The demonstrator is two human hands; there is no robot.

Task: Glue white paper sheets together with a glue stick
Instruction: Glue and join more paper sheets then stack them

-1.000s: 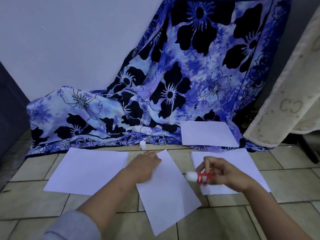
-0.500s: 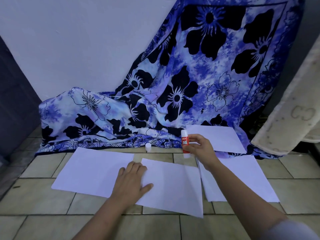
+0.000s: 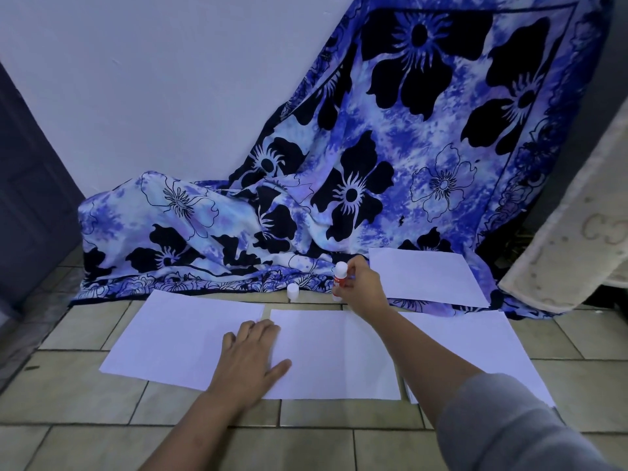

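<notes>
While right hand grips glue stick, red label unreadable

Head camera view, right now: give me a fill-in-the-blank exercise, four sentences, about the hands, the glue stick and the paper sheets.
The right hand grips the glue stick, whose cap is ____.
The left hand lies flat where the left sheet meets the ____ sheet.
That cap stands on the tiled ____.
The farthest sheet lies on the floral ____.
Missing words: off; middle; floor; cloth.
</notes>
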